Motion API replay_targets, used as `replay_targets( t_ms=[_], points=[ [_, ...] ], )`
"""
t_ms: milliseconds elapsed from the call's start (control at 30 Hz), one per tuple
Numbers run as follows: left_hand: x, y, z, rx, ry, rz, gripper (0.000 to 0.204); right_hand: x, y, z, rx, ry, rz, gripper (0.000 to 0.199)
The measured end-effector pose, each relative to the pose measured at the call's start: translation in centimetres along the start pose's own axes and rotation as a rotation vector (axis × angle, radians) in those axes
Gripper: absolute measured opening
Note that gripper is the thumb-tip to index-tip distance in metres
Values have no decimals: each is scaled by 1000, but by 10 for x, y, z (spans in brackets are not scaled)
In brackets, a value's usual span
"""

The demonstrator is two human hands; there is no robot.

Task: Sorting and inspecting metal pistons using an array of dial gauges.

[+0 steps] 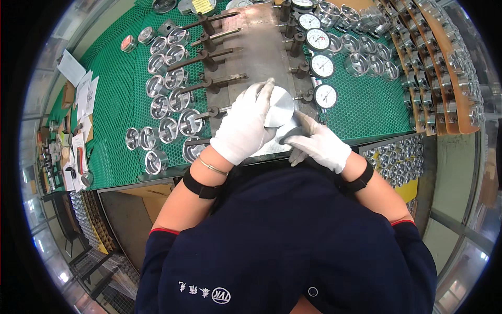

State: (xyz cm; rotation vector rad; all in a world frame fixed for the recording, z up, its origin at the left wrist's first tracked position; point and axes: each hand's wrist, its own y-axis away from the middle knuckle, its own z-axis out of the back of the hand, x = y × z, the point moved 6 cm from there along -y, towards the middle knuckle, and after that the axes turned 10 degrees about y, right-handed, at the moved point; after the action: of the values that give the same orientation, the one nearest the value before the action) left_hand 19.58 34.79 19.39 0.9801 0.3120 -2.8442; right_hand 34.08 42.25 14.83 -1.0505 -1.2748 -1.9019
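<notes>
In a white glove, my left hand [244, 124] is closed round a silver piston [281, 107], its flat round crown facing up. The piston is just above the near end of the metal plate [256, 57]. Beside it, to the right and nearer me, my right hand [320, 144], also gloved, has its thumb and fingers round a dark, rounded thing [293, 135]. That thing's kind does not show, and the right fingers partly hide it. Whether it touches the piston I cannot tell.
Several dial gauges [325, 96] line the plate's right side, and posts with rods [209, 85] its left. Pistons [168, 130] stand in groups on the green mat [112, 112]. Stacked trays of pistons [444, 89] rise at right; papers [78, 97] lie far left.
</notes>
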Motion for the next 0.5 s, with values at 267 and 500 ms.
replay_targets(
  t_ms=[267,500],
  points=[
    [7,-11,-3,-30,123,10,85,4,4,-8,14,-269,-54,87],
    [14,-12,-6,-82,105,-8,96,0,1,-7,34,-263,-68,87]
  ],
)
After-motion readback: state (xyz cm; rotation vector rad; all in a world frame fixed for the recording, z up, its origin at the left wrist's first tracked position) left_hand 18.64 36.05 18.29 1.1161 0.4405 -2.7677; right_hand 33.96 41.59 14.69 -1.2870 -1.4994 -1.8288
